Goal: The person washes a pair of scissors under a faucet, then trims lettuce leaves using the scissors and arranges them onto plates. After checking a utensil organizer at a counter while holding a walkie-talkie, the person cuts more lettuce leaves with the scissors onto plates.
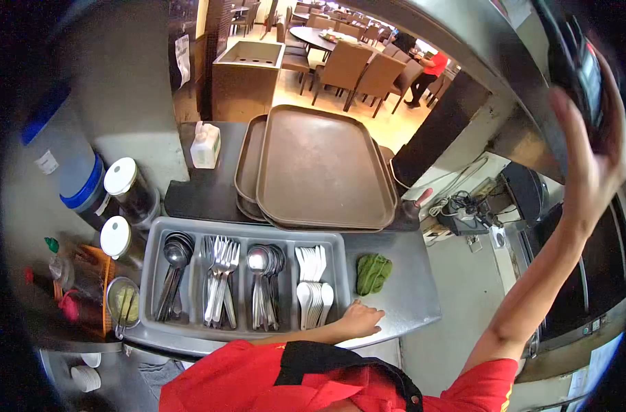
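Observation:
My right hand [598, 154] is raised at the upper right, its thumb and fingers around a dark, glossy object [588, 72] that I cannot identify. Low on the metal counter [412, 292] rests my left hand [361, 321], fingers loosely stretched and holding nothing. Just beyond it lies a folded green cloth [374, 273]. Left of that hand, a grey cutlery tray [244, 229] has separate compartments. They hold dark-handled ladle-like spoons [175, 254], forks [221, 268], metal spoons [263, 268] and white spoons [314, 295].
Brown serving trays [323, 165] are stacked behind the cutlery. A white bottle [205, 145], white-lidded containers [120, 176] and a bowl with tongs [124, 302] stand leftward. A small wooden-handled bell [416, 204] sits right of the trays. A person in red [433, 65] stands in the dining area.

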Demonstrator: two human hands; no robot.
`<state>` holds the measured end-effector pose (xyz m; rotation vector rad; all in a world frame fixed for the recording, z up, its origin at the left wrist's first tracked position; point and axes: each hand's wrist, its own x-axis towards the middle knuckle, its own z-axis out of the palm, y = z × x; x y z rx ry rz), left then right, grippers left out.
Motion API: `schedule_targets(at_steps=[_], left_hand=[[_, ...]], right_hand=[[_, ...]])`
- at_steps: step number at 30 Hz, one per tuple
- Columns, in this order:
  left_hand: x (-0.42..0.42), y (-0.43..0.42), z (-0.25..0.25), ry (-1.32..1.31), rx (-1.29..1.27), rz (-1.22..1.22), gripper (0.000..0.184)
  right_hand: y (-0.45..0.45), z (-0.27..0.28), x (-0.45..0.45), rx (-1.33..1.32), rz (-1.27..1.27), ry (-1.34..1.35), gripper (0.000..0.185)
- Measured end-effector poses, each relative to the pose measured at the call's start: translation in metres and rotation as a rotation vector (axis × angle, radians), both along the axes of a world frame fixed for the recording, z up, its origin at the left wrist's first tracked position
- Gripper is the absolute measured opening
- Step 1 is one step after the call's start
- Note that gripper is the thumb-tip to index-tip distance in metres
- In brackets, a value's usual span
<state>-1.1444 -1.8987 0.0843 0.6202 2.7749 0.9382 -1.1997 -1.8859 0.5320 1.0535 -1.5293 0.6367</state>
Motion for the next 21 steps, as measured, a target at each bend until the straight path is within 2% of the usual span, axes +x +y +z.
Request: schedule_targets(at_steps=[6,10,11,14,21], left_hand=[[0.0,0.001,0.002,-0.01,-0.014,0.005,0.042],[-0.001,0.003,-0.005,-0.001,-0.022,0.004,0.042],[-0.001,0.003,-0.007,-0.006,-0.02,0.006,0.042],[-0.001,0.005,-0.011,0.025,-0.016,0.013,0.042],[0.001,0.004,-0.008,0.035,0.017,0.012,0.04]], right_hand=[[-0.01,0.038,-0.042,0.025,-0.073,-0.202,0.05],[0.008,0.075,-0.094,0.583,0.022,-0.03,0.048],[0.003,0.076,-0.103,0.304,0.144,-0.516,0.05],[0.002,0.082,-0.118,0.484,0.136,-0.585,0.054],[0.004,0.08,-0.118,0.507,0.095,-0.619,0.054]])
